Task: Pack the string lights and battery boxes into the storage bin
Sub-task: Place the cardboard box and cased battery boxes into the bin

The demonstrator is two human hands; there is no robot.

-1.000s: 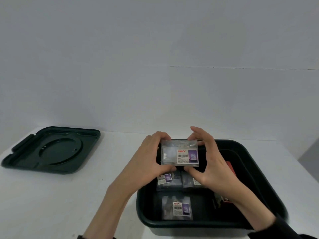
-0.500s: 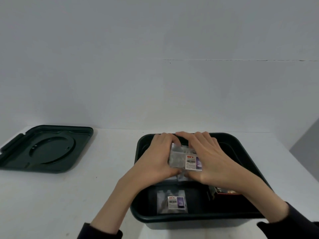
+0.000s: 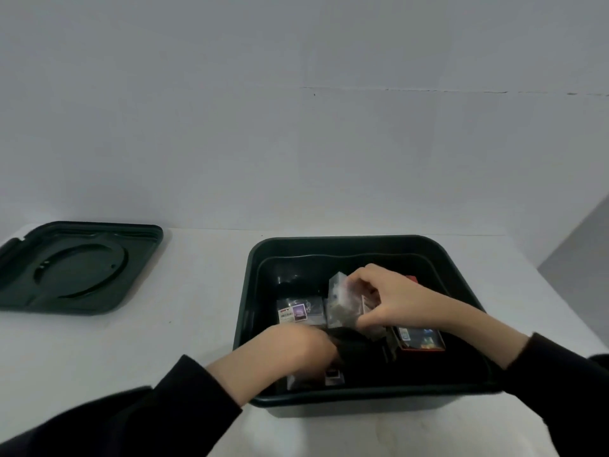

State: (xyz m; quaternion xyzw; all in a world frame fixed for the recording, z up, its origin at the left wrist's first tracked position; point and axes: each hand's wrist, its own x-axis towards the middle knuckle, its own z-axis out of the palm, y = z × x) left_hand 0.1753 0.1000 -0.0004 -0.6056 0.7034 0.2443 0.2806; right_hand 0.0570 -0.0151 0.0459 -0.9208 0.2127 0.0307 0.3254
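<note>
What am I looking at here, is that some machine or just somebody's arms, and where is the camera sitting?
There is no machine here. These are a person's two bare hands, filmed by one wide camera worn on the head, looking forward and down.

A white table carries a dark green bin. Its lid lies apart, off to the left.

The right hand pinches a clear packet, which stands on edge inside the bin.

The left hand reaches into the bin's near left corner, above a second packet. That hand is blurred, so whether it grips anything cannot be told.

Lower in the bin lie a flat labelled packet and a red box.
</note>
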